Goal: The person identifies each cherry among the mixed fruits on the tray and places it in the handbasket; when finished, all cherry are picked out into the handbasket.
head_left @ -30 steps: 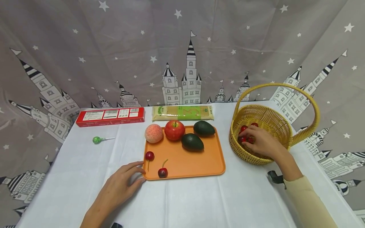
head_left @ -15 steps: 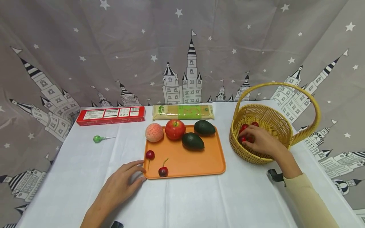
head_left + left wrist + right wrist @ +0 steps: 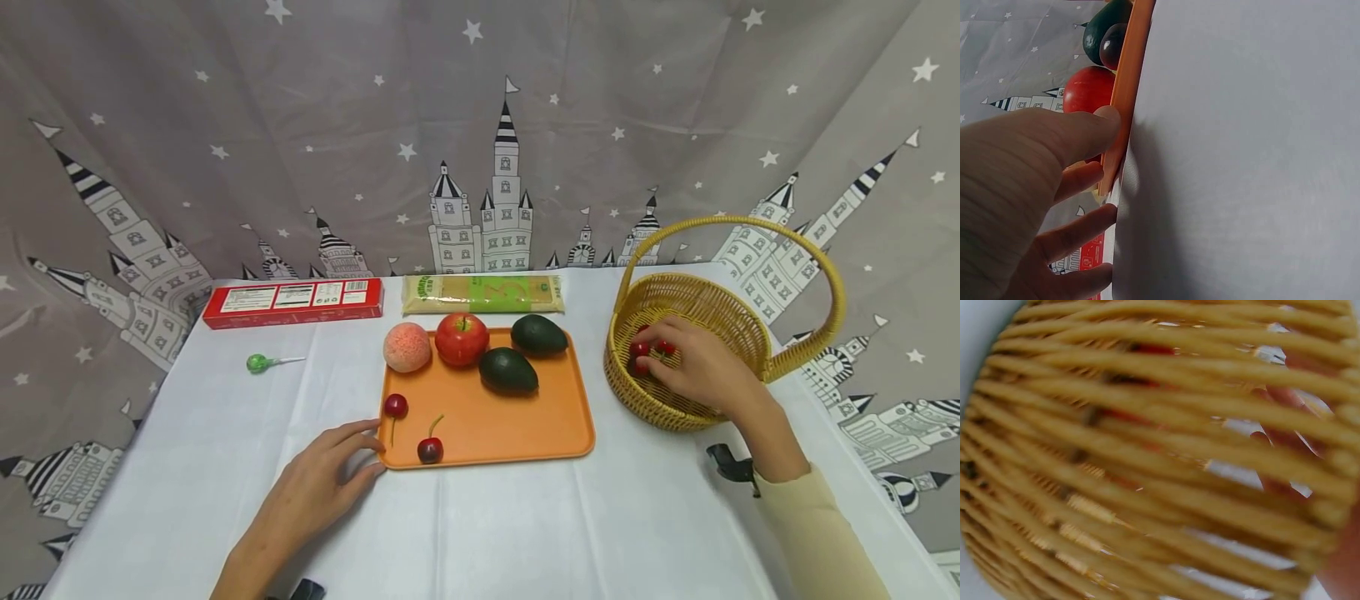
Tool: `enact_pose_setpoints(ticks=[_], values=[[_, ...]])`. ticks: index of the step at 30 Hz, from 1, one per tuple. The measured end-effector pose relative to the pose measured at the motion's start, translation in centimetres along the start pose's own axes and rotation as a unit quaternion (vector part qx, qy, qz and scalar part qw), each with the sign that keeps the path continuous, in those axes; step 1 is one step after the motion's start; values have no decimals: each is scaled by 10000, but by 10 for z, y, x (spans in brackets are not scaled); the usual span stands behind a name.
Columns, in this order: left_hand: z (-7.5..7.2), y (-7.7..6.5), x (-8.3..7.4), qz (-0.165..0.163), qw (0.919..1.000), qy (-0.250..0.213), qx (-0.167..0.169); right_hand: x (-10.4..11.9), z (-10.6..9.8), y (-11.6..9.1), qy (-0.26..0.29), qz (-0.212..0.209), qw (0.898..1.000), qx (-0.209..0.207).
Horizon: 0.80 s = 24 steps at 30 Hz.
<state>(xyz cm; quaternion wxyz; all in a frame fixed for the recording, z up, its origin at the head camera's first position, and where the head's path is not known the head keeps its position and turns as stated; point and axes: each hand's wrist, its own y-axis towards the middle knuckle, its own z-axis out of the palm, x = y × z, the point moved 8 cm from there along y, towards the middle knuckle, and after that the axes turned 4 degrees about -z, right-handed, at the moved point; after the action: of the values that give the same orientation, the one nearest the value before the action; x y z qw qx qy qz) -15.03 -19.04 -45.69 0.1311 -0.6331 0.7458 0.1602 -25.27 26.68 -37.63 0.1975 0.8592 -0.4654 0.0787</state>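
Note:
In the head view my left hand (image 3: 318, 479) lies at the near left corner of the orange tray (image 3: 487, 433). Its thumb and fingertips touch the tray's rim, shown closer in the left wrist view by the thumb (image 3: 1094, 131). On the tray are two cherries, a dark red one (image 3: 431, 451) and another (image 3: 396, 406), plus a red apple (image 3: 461, 339), a peach (image 3: 407, 347) and two avocados (image 3: 508, 371). My right hand (image 3: 693, 362) reaches into the wicker basket (image 3: 731, 308), fingertips among several cherries (image 3: 666, 347). I cannot tell whether they pinch one.
A red box (image 3: 292, 304) and a noodle packet (image 3: 483, 294) lie along the back of the white-clothed table. A green lollipop (image 3: 258, 363) is at the left. The basket's tall handle (image 3: 828, 292) arches over its opening. Wicker strands (image 3: 1147, 425) fill the right wrist view.
My right hand has shifted slightly up and right inside the basket, and the cherries around its fingertips show in different places. The left hand stays at the tray corner.

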Motion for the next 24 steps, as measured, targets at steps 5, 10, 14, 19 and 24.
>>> enact_pose_setpoints(ticks=[5,10,14,19,24], values=[[0,-1,1,-27,10000,-10,-5,12,-10,-1,-94,-1,9997,-238],[0,-1,1,-24,10000,-21,-7,33,-15,2,-86,-337,9981,-517],[-1,-1,1,-8,10000,-20,-15,53,-16,7,-28,-671,9960,-585],[0,-1,1,-21,10000,25,-7,72,-6,17,78,-807,9958,-414],[-1,0,0,-25,10000,34,-5,90,6,27,259,-938,9950,-225]])
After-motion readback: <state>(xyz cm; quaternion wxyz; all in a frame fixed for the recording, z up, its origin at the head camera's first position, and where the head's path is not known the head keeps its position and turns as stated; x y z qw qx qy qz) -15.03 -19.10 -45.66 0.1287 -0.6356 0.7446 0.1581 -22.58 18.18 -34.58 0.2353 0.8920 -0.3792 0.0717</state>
